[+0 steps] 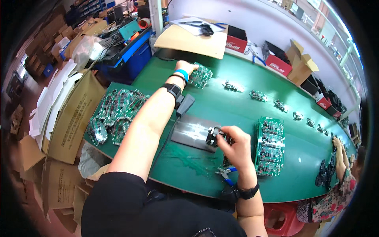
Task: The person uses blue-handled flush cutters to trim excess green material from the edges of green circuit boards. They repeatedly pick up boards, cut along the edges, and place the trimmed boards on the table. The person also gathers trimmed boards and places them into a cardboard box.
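My left hand (187, 67) reaches to the far side of the green table, its fingers closed at the edge of a green circuit board (201, 76). Part of those fingers is hidden behind the wrist. Nearer to me, my right hand (236, 143) pinches a small black circuit assembly (213, 136) over the right end of a dark metal plate (193, 132). Below this hand, blue-handled pliers (226, 176) lie near the table's front edge. Loose green strips (187, 160) are scattered in front of the plate.
Piled circuit boards (120, 106) cover the table's left end; a neat stack of boards (270, 146) stands right of my right hand. Small assemblies (258, 95) form a row toward a co-worker's hands (338, 148). Red boxes (277, 64) line the wall; cardboard (71, 118) leans at left.
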The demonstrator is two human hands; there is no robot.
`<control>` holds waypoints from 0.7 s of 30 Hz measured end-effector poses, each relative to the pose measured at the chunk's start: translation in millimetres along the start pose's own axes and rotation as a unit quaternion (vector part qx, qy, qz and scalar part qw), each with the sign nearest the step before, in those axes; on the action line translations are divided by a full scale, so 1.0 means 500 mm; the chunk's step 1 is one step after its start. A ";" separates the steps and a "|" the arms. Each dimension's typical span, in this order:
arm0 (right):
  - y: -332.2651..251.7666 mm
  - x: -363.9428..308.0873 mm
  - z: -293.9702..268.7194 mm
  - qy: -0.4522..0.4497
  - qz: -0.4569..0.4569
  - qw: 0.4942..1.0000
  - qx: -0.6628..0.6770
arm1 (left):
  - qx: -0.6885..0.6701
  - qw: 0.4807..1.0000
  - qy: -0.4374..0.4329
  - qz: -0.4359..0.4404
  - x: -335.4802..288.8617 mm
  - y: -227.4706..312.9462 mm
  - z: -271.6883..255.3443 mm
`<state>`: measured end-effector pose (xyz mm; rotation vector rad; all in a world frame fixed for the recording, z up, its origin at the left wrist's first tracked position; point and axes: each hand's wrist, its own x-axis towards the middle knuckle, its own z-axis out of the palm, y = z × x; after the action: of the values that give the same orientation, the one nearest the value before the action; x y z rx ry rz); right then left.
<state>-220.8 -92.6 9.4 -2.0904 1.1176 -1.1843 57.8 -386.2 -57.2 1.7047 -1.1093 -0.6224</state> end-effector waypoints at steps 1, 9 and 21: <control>0.007 0.000 -0.007 -0.006 0.001 1.000 0.007 | 0.030 0.999 0.013 -0.004 -0.006 0.008 0.025; 0.026 -0.011 -0.010 -0.020 0.034 0.996 0.077 | -0.020 0.998 0.053 0.006 0.025 0.010 0.003; 0.035 -0.008 0.001 -0.042 0.070 0.991 0.107 | 0.098 0.985 0.142 0.000 0.127 -0.066 -0.162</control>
<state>-228.7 -98.7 -5.6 -1.8514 1.0325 -1.0875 164.3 -402.6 -49.9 1.8940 -0.9902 -0.2637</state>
